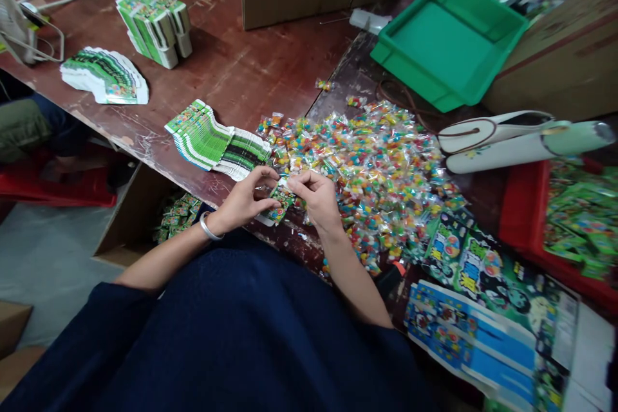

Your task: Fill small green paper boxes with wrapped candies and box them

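My left hand (241,198), with a silvery bangle at the wrist, curls its thumb and fingers around the left side of a small green printed candy box (281,203). The fingers of my right hand (317,201) pinch at the white upper end of the same box. Just beyond my left hand, a fanned row of flat green and white cartons (207,138) lies on the table. To the right of the box spreads a large heap of clear-wrapped colourful candies (367,161). What is inside the box cannot be seen.
Stacked cartons (154,22) and another fan of cartons (106,77) lie at the far left. A green tray (444,38), a white pouch (502,138) and a red bin (524,206) stand right. An open cardboard box (128,219) with green packs is below the table edge.
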Tool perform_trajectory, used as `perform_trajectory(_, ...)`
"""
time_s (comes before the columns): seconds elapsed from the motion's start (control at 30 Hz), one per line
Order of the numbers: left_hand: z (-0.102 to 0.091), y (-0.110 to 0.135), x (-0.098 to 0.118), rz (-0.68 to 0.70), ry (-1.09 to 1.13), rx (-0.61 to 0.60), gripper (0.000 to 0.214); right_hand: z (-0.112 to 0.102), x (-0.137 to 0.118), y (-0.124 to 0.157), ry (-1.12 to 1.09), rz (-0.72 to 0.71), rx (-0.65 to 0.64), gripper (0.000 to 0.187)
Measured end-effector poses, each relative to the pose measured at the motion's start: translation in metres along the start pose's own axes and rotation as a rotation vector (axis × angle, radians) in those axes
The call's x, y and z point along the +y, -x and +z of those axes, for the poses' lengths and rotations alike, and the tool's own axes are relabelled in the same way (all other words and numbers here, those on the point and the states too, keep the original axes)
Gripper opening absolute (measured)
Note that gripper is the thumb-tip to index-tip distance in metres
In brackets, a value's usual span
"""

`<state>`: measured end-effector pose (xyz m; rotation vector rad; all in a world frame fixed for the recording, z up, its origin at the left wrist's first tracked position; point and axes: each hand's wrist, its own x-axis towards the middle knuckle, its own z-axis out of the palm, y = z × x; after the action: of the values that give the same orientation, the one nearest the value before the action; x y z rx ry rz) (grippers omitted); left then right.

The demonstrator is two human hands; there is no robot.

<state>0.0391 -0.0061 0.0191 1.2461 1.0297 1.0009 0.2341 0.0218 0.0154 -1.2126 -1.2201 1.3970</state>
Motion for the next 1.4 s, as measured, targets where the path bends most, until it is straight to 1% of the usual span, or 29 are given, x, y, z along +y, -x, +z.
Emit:
perform_trajectory(0.1, 0.0, 0.001, 0.002, -0.012, 0.014, -0.025, 0.055, -0.002, 0.0, -0.001, 0.038, -0.021, 0.008, 0.034)
perform_trajectory(0.17, 0.0, 0.001, 0.003, -0.012, 0.015, -0.025, 0.055, -0.001, -0.002, 0.003, 0.096, -0.088, 0.017, 0.032)
perform_trajectory(0.3, -0.001, 0.002, 0.005, -0.023, 0.023, -0.021, 0.039, 0.007, -0.003, 0.018, 0.191, -0.255, 0.031, 0.026)
perform_trajectory(0.33, -0.001, 0.003, 0.005, -0.032, 0.023, -0.023, 0.035, 0.007, -0.003, 0.021, 0.21, -0.287, 0.02, 0.024)
perform_trajectory(0.4, -0.003, 0.004, 0.003, -0.052, 0.025, -0.027, 0.031, 0.003, -0.003, 0.023, 0.265, -0.331, -0.049, 0.02)
perform_trajectory(0.43, -0.006, 0.004, 0.002, -0.064, 0.029, -0.023, 0.031, -0.002, -0.003, 0.022, 0.307, -0.34, -0.086, 0.017)
perform_trajectory(0.47, -0.008, 0.004, 0.0, -0.073, 0.031, -0.011, 0.032, -0.009, -0.003, 0.019, 0.363, -0.343, -0.092, 0.015)
perform_trajectory(0.5, -0.012, 0.003, -0.002, -0.08, 0.027, 0.006, 0.033, -0.018, -0.004, 0.015, 0.439, -0.344, -0.057, 0.014)
perform_trajectory(0.53, -0.016, 0.002, -0.004, -0.084, 0.012, 0.028, 0.036, -0.029, -0.004, 0.008, 0.532, -0.343, 0.011, 0.015)
perform_trajectory(0.6, -0.023, 0.0, -0.007, -0.087, -0.024, 0.07, 0.04, -0.051, -0.004, -0.006, 0.777, -0.361, 0.225, 0.017)
perform_trajectory(0.63, -0.026, -0.001, -0.009, -0.091, -0.031, 0.084, 0.042, -0.061, -0.004, -0.014, 0.908, -0.366, 0.28, 0.016)
perform_trajectory(0.67, -0.027, -0.002, -0.011, -0.104, -0.021, 0.092, 0.043, -0.069, -0.003, -0.022, 1.022, -0.365, 0.305, 0.017)
perform_trajectory(0.73, -0.028, -0.001, -0.012, -0.166, 0.047, 0.08, 0.048, -0.08, 0.002, -0.035, 1.191, -0.342, 0.286, 0.016)
perform_trajectory(0.8, -0.025, 0.0, -0.012, -0.252, 0.139, 0.036, 0.057, -0.085, 0.008, -0.044, 1.278, -0.314, 0.26, 0.011)
perform_trajectory(0.87, -0.022, 0.001, -0.011, -0.304, 0.209, -0.018, 0.064, -0.085, 0.014, -0.05, 1.32, -0.301, 0.268, 0.013)
perform_trajectory(0.9, -0.021, 0.001, -0.011, -0.294, 0.217, -0.034, 0.065, -0.085, 0.016, -0.052, 1.336, -0.299, 0.279, 0.015)
perform_trajectory(0.97, -0.021, -0.001, -0.011, -0.219, 0.153, -0.059, 0.058, -0.086, 0.018, -0.053, 1.365, -0.296, 0.296, 0.016)
perform_trajectory(1.03, -0.022, -0.003, -0.012, -0.145, 0.036, -0.088, 0.046, -0.087, 0.014, -0.051, 1.364, -0.308, 0.321, 0.016)
perform_trajectory(1.1, -0.023, -0.005, -0.015, -0.12, -0.063, -0.113, 0.04, -0.087, 0.004, -0.044, 1.292, -0.345, 0.411, 0.016)
perform_trajectory(1.17, -0.021, -0.007, -0.017, -0.111, -0.139, -0.101, 0.041, -0.081, -0.012, -0.033, 1.133, -0.386, 0.537, 0.014)
perform_trajectory(1.2, -0.019, -0.007, -0.017, -0.099, -0.174, -0.093, 0.04, -0.076, -0.021, -0.026, 1.032, -0.398, 0.575, 0.012)
perform_trajectory(1.23, -0.016, -0.007, -0.017, -0.081, -0.202, -0.088, 0.039, -0.07, -0.029, -0.019, 0.922, -0.399, 0.58, 0.012)
perform_trajectory(1.27, -0.013, -0.008, -0.016, -0.062, -0.223, -0.088, 0.036, -0.063, -0.037, -0.012, 0.814, -0.39, 0.549, 0.012)
perform_trajectory(1.33, -0.008, -0.008, -0.013, -0.028, -0.238, -0.1, 0.032, -0.048, -0.047, -0.001, 0.649, -0.362, 0.447, 0.014)
perform_trajectory(1.4, -0.004, -0.008, -0.01, -0.01, -0.241, -0.104, 0.031, -0.035, -0.051, 0.005, 0.562, -0.337, 0.367, 0.014)
